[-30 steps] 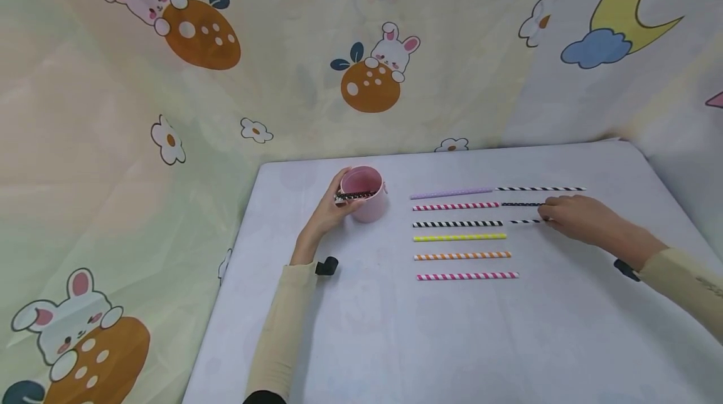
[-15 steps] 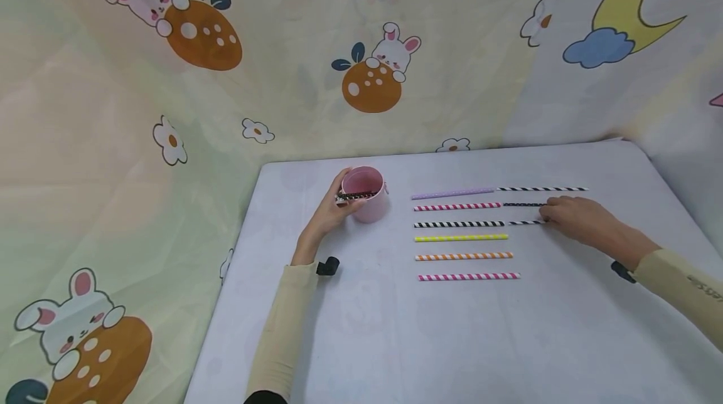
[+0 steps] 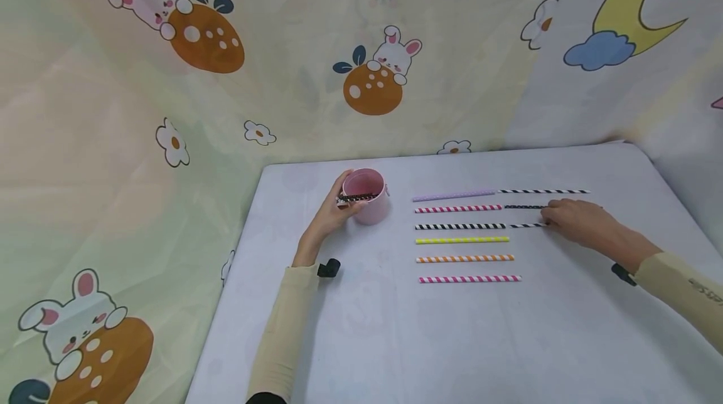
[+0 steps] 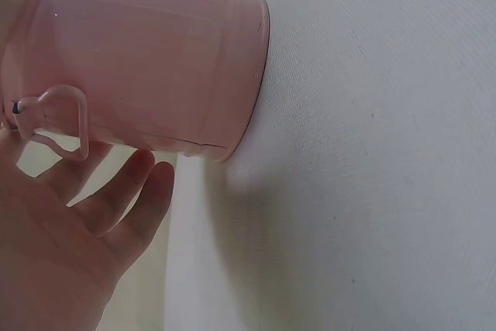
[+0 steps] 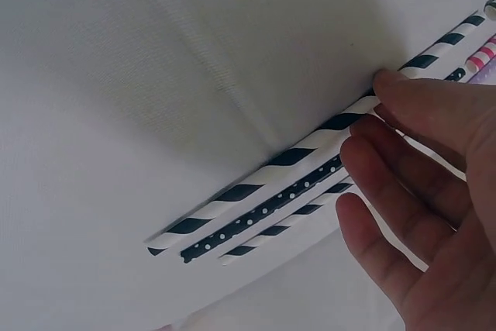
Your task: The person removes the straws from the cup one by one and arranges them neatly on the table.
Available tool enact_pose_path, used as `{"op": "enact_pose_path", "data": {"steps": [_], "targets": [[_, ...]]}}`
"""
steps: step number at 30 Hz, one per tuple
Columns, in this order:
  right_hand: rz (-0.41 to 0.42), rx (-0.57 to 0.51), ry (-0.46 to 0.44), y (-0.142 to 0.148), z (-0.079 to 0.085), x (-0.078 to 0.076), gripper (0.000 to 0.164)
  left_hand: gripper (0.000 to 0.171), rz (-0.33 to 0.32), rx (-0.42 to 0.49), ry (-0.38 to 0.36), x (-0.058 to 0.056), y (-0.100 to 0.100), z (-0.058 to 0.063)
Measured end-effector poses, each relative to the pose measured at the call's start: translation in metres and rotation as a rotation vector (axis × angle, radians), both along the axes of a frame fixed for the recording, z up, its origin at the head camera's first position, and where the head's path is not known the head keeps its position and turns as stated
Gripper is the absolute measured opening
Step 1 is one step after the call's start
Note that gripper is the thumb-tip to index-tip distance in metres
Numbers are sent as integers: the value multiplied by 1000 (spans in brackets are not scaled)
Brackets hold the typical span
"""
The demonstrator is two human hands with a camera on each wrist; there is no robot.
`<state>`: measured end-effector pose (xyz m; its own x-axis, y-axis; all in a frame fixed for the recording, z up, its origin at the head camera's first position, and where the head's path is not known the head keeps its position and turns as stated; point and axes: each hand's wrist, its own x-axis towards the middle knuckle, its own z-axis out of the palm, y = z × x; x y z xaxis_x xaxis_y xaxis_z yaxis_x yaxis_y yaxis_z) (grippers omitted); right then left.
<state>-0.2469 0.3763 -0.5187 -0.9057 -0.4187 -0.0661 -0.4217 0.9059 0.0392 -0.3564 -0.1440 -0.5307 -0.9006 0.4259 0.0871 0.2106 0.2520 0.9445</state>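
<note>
My left hand [image 3: 327, 216] grips a small pink bucket [image 3: 374, 211] by its upper side, thumb in front and fingers behind. Dark patterned paper straws [image 3: 361, 197] show at the bucket's mouth, beside the hand. In the left wrist view a small loop handle [image 4: 77, 125] stands out from the bucket wall. On the right, my right hand [image 3: 578, 222] pinches a black-and-white striped straw [image 5: 240, 191] between thumb and fingertips, low over the table. A black polka-dot straw [image 5: 263, 208] and a thinner-looking striped straw [image 5: 287, 226] lie alongside it, partly hidden by the hand.
A column of straws lies left of the right hand: purple [image 3: 454, 196], red-striped [image 3: 457, 209], black-striped [image 3: 460, 226], yellow [image 3: 462, 240], orange [image 3: 465, 259] and pink [image 3: 470, 279]. A patterned curtain [image 3: 294, 78] hangs behind the white table [image 3: 452, 341].
The striped straw at my right hand has slid slightly left, narrowing the gap to the black-striped straw beside it. My left hand and the bucket stay in place.
</note>
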Motion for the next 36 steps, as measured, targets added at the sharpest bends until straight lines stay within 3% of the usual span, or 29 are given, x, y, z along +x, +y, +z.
{"op": "enact_pose_path", "data": {"steps": [6,9,18,25,36], "targets": [[-7,4,-25,3,-1,-1,12,87,-12,-16,-33,12,2,23],[-24,16,-45,3,2,-2,12,87,-9,-22,-33,13,2,26],[-72,27,-70,-6,20,-3,19,87,-4,-24,-32,13,3,26],[-11,-45,-43,-14,37,-10,20,89,-7,-35,-40,14,2,27],[-27,-70,-34,-39,57,-22,28,88,-4,-35,-30,15,3,28]]}}
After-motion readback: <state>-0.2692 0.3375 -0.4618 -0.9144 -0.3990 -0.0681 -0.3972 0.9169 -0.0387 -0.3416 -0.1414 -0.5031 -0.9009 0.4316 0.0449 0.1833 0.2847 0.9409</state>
